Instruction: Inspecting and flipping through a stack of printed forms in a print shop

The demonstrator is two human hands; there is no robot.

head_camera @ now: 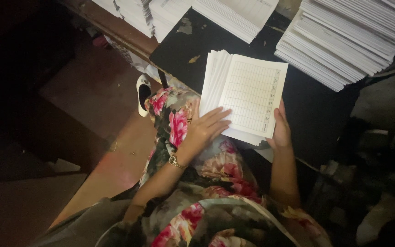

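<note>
While the left hand (205, 126) lies flat and unclenched on the sheaf of ruled pages (248, 93), the right hand (280, 130) pinches its near right corner; its long axis runs away from the person.

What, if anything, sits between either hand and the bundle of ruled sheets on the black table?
Nothing visible does. The left hand lies flat on the near corner of the bundle of ruled sheets, and the right hand grips its near right edge. Both touch the paper directly. The taller paper stacks stand apart, farther back on the black table.
</note>
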